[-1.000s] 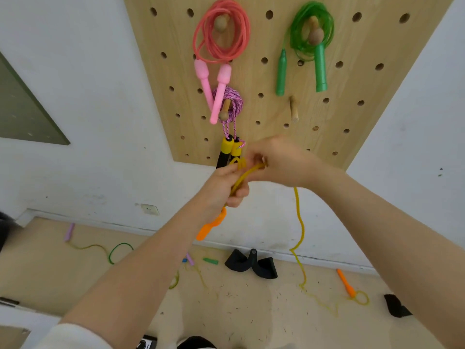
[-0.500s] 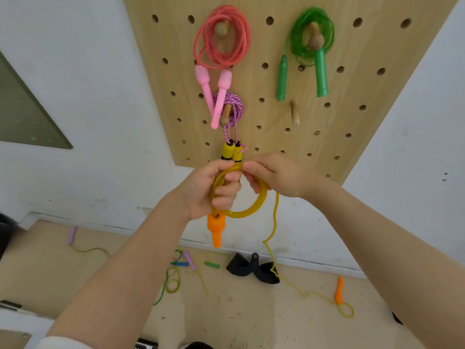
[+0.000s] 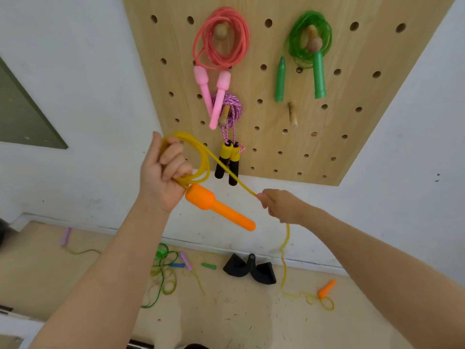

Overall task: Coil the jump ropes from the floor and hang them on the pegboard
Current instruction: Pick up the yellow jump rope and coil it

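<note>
My left hand (image 3: 163, 172) grips a small coil of the yellow jump rope (image 3: 203, 159), and one orange handle (image 3: 219, 206) sticks out below it to the right. My right hand (image 3: 281, 205) pinches the same rope further along, drawn taut between both hands. From there the rope hangs down to the floor, where its other orange handle (image 3: 326, 289) lies. The wooden pegboard (image 3: 352, 122) above carries a pink rope (image 3: 221, 41), a green rope (image 3: 309, 39) and a purple rope with yellow-black handles (image 3: 227, 157). One wooden peg (image 3: 292, 118) is bare.
On the floor by the wall lie a tangled green rope (image 3: 162, 273), a rope with a purple handle (image 3: 65, 236), small loose handles (image 3: 208, 266) and black objects (image 3: 249, 269). A dark panel (image 3: 22, 117) sits on the white wall at left.
My hands have moved apart. The left hand rose to the left with the coil, the right hand slid down the rope to the right. The orange handle now points down-right.
</note>
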`<state>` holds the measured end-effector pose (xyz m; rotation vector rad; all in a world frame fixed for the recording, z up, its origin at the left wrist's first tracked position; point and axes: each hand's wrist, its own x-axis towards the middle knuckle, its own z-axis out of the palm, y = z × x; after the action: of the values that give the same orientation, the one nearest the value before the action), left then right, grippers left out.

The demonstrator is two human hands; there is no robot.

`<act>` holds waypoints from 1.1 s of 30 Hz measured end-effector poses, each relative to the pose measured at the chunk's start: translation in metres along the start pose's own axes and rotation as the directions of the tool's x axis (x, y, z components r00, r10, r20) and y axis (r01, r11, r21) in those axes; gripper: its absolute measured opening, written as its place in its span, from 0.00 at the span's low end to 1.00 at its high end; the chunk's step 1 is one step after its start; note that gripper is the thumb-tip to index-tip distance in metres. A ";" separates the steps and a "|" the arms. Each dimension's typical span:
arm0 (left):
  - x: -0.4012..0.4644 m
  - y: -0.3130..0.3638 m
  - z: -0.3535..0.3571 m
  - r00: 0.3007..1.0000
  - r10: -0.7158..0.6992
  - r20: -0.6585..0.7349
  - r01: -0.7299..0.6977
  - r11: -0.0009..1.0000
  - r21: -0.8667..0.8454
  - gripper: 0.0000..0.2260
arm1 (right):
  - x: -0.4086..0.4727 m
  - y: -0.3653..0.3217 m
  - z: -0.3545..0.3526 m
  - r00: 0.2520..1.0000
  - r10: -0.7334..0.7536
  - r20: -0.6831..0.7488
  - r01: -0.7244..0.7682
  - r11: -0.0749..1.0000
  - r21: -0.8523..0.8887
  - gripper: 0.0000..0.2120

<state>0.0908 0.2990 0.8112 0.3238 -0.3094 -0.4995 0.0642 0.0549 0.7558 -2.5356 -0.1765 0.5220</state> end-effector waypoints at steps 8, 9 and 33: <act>-0.002 -0.060 -0.007 0.877 0.237 -0.418 0.267 0.483 0.834 0.07 | -0.013 -0.077 0.012 0.972 -0.230 0.043 0.215 0.806 -0.552 0.14; -0.005 -0.064 -0.008 0.890 0.220 -0.400 0.287 0.411 0.865 0.06 | -0.017 -0.088 0.006 0.941 -0.334 0.042 0.306 0.794 -0.525 0.11; -0.013 -0.033 0.009 0.823 0.319 -0.469 -0.208 0.939 0.273 0.16 | -0.005 -0.062 0.001 0.947 -0.088 0.309 0.092 0.996 0.000 0.16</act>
<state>0.0631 0.2760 0.8037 0.5966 0.1137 -0.0887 0.0575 0.1066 0.7894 -2.4318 -0.4097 0.8822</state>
